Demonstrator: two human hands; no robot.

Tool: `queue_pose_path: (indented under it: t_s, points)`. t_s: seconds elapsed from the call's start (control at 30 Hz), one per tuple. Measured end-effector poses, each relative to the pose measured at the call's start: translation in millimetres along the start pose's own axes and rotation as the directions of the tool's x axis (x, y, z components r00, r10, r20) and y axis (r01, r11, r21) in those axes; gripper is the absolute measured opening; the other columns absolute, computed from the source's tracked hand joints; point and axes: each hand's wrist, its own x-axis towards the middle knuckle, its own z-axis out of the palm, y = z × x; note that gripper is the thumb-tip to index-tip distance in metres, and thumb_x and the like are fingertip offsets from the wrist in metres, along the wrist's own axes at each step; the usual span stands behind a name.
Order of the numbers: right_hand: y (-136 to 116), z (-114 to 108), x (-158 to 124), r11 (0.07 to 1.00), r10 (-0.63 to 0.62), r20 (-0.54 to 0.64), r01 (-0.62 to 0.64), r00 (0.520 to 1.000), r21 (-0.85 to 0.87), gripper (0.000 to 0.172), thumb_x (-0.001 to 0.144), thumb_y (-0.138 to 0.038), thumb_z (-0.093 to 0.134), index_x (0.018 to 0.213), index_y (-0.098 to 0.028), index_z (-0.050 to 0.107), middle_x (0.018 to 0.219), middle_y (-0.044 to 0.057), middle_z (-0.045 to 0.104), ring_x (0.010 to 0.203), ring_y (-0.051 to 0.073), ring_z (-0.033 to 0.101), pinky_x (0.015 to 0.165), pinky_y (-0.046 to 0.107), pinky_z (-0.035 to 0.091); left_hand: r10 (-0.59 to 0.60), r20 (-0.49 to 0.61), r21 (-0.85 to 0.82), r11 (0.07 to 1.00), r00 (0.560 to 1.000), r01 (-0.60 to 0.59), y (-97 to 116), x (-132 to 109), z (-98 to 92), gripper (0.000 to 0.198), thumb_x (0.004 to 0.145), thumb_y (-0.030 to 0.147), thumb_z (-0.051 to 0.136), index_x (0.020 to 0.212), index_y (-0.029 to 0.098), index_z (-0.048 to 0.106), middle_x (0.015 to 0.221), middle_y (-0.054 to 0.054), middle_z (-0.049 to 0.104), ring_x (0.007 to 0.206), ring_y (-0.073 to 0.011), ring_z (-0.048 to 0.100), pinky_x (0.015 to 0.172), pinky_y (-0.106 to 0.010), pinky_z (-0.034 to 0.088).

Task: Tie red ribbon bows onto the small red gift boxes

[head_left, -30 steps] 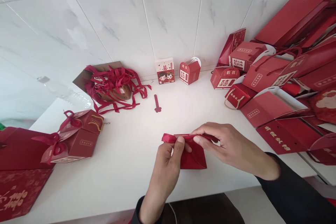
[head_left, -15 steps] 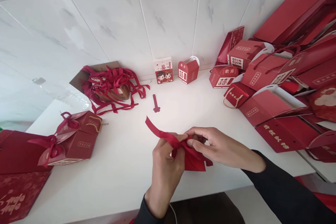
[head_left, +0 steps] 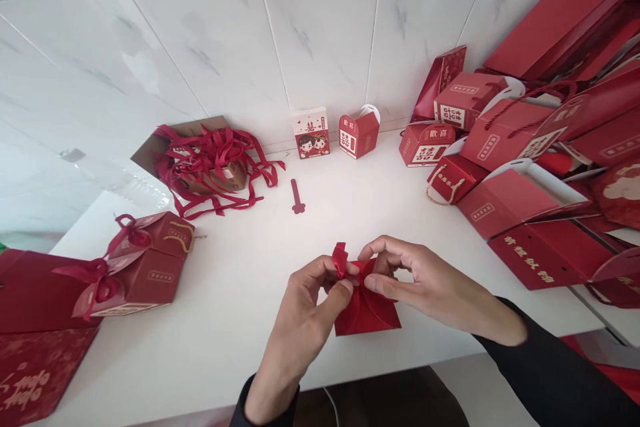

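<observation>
A: Half a second back, the long tail of ribbon [head_left: 341, 259] stuck out to the left over the table; now it is drawn in to a short loop standing up between the two hands.

B: Who has hold of it?

A: Left hand [head_left: 310, 300] pinches it tight, thumb against forefinger, just at the base of the loop. Right hand [head_left: 425, 283] has thumb and forefinger closed on the top of the box [head_left: 367, 313], touching the ribbon; its other fingers spread loosely behind.

B: And where does the box sit?

A: On the white table [head_left: 240, 293], near the front edge, right under both hands. It is small, red, with its bottom corners showing below the fingers.

B: What lies around it?

A: Well off to the left, two tied boxes [head_left: 145, 263] with bows. Further back on the left, a tangle of ribbons [head_left: 210, 163] over a brown carton. A red paper strip [head_left: 297, 197] lies alone mid-table. Against the tiled wall stand a box with a cartoon couple [head_left: 311, 133] and a red box with a white handle [head_left: 357, 133]. To the right, a heap of red boxes and bags [head_left: 525, 147].
</observation>
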Motion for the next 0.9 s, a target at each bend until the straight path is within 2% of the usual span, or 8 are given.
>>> queue_pose_path:
  t_s: [0.07, 0.2, 0.33, 0.4, 0.57, 0.73, 0.8, 0.9]
  points:
    - [1, 1, 1, 0.999, -0.006, -0.001, 0.006, 1.0, -0.04, 0.022, 0.099, -0.047, 0.062, 0.11, -0.027, 0.066, 0.084, -0.003, 0.067, 0.078, 0.016, 0.061, 0.071, 0.027, 0.046, 0.025, -0.023, 0.064, 0.998, 0.999, -0.023, -1, -1, 1.4, 0.011, 0.089, 0.03, 0.067, 0.083, 0.02, 0.067, 0.081, -0.001, 0.064, 0.077, -0.0147, 0.056, 0.073, -0.028, 0.047]
    - [3, 4, 4, 0.987, -0.066, -0.109, 0.049, 0.992, -0.151, 0.03, 0.105, -0.047, 0.049, 0.117, -0.028, 0.068, 0.112, 0.002, 0.072, 0.096, 0.019, 0.066, 0.075, 0.029, 0.049, 0.165, -0.13, 0.239, 0.962, 0.978, -0.131, -9, -2, 8.0, 0.007, 0.086, 0.016, 0.064, 0.082, 0.022, 0.064, 0.077, 0.002, 0.065, 0.073, -0.0128, 0.055, 0.07, -0.025, 0.048]
    - [2, 5, 7, 0.992, -0.05, -0.025, 0.047, 0.998, -0.115, 0.031, 0.107, -0.042, 0.045, 0.123, -0.029, 0.068, 0.105, 0.001, 0.073, 0.089, 0.018, 0.067, 0.073, 0.029, 0.05, 0.474, -0.179, 0.499, 0.799, 0.862, -0.335, -21, 2, 14.8, 0.035, 0.081, 0.002, 0.058, 0.1, 0.028, 0.071, 0.087, 0.004, 0.072, 0.079, -0.0105, 0.062, 0.074, -0.021, 0.051]
    - [0, 4, 8, 0.995, -0.03, 0.016, 0.031, 0.999, -0.092, 0.027, 0.105, -0.041, 0.049, 0.118, -0.028, 0.07, 0.101, 0.0, 0.073, 0.084, 0.017, 0.065, 0.07, 0.028, 0.049, 0.554, -0.198, 0.543, 0.749, 0.808, -0.38, -26, 4, 17.1, 0.035, 0.082, 0.001, 0.058, 0.1, 0.028, 0.07, 0.087, 0.005, 0.071, 0.078, -0.0092, 0.063, 0.073, -0.019, 0.052]
    - [-2, 3, 10, 0.997, -0.051, 0.051, 0.054, 0.997, -0.056, 0.022, 0.102, -0.039, 0.057, 0.096, -0.023, 0.07, 0.087, -0.002, 0.068, 0.076, 0.014, 0.058, 0.066, 0.024, 0.045, 0.602, -0.271, 0.538, 0.742, 0.751, -0.4, -34, 2, 20.8, 0.022, 0.085, 0.005, 0.062, 0.094, 0.025, 0.065, 0.085, 0.004, 0.068, 0.077, -0.0094, 0.064, 0.07, -0.018, 0.053]
    - [-2, 6, 6, 0.993, -0.101, -0.127, 0.092, 0.987, -0.074, 0.023, 0.105, -0.045, 0.051, 0.099, -0.026, 0.064, 0.093, -0.002, 0.066, 0.075, 0.013, 0.057, 0.058, 0.023, 0.043, 0.603, -0.282, 0.533, 0.745, 0.746, -0.401, -34, 0, 23.4, 0.019, 0.084, 0.005, 0.062, 0.086, 0.023, 0.065, 0.078, 0.004, 0.068, 0.07, -0.0096, 0.063, 0.064, -0.018, 0.051]
    - [-3, 7, 4, 0.988, -0.144, -0.166, 0.134, 0.975, -0.074, 0.023, 0.106, -0.045, 0.049, 0.11, -0.029, 0.064, 0.103, 0.0, 0.068, 0.087, 0.015, 0.063, 0.067, 0.024, 0.049, 0.578, -0.303, 0.515, 0.768, 0.758, -0.38, -34, 0, 24.8, 0.016, 0.085, 0.007, 0.064, 0.086, 0.023, 0.065, 0.077, 0.004, 0.068, 0.07, -0.0101, 0.063, 0.064, -0.018, 0.051]
    - [-5, 7, 3, 0.985, -0.168, -0.088, 0.164, 0.982, -0.054, 0.031, 0.107, -0.038, 0.049, 0.137, -0.035, 0.054, 0.116, 0.001, 0.07, 0.109, 0.018, 0.065, 0.09, 0.03, 0.052, 0.556, -0.347, 0.468, 0.801, 0.755, -0.374, -35, 0, 26.6, 0.012, 0.087, 0.012, 0.066, 0.088, 0.024, 0.066, 0.079, 0.003, 0.07, 0.073, -0.0113, 0.066, 0.067, -0.02, 0.053]
